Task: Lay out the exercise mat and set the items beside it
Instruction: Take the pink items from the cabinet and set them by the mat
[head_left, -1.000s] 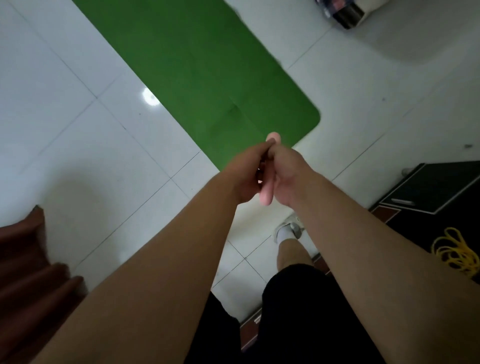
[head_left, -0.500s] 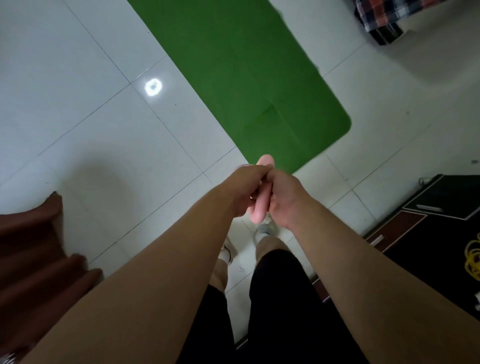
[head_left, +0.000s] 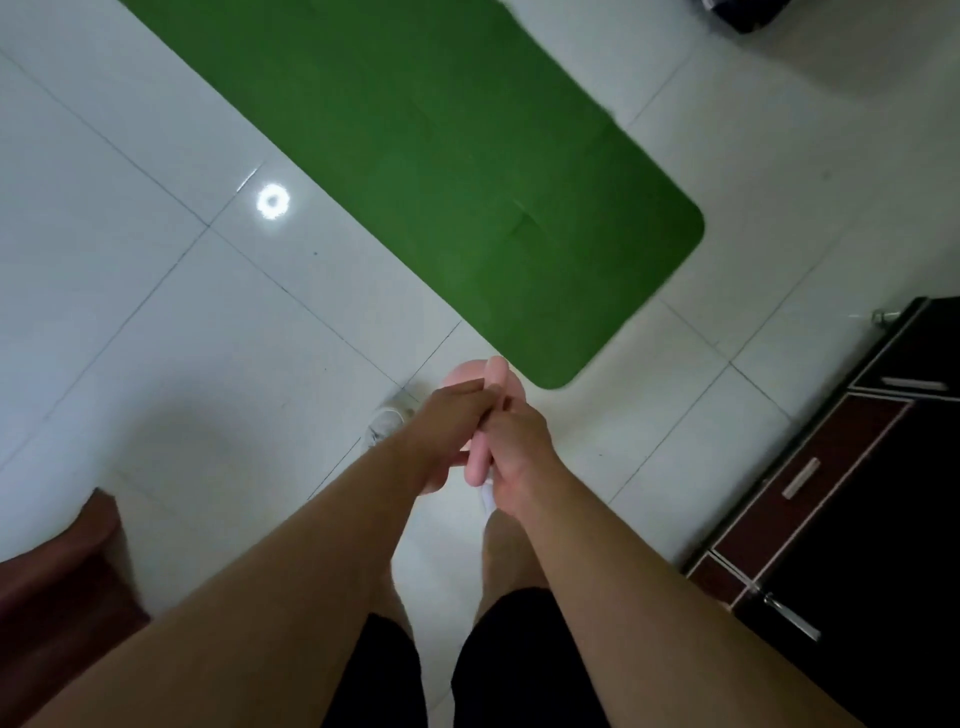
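Note:
A green exercise mat lies unrolled flat on the white tiled floor, running from the top left down to a rounded corner near my hands. A pale pink object, seemingly a soft band or ring, is held between both hands just short of that corner. My left hand grips its left side and my right hand grips its right side, fingers closed. Most of the pink object is hidden by my fingers.
A dark cabinet with maroon drawer fronts stands at the right. A reddish-brown piece of furniture sits at the lower left. My legs in black shorts and a pale shoe are below the hands. A dark object lies at the top right.
The view has shifted so the mat's corner now lies farther up and right of my hands. Both hands keep their hold on the pink object, and more of it shows above my fingers.

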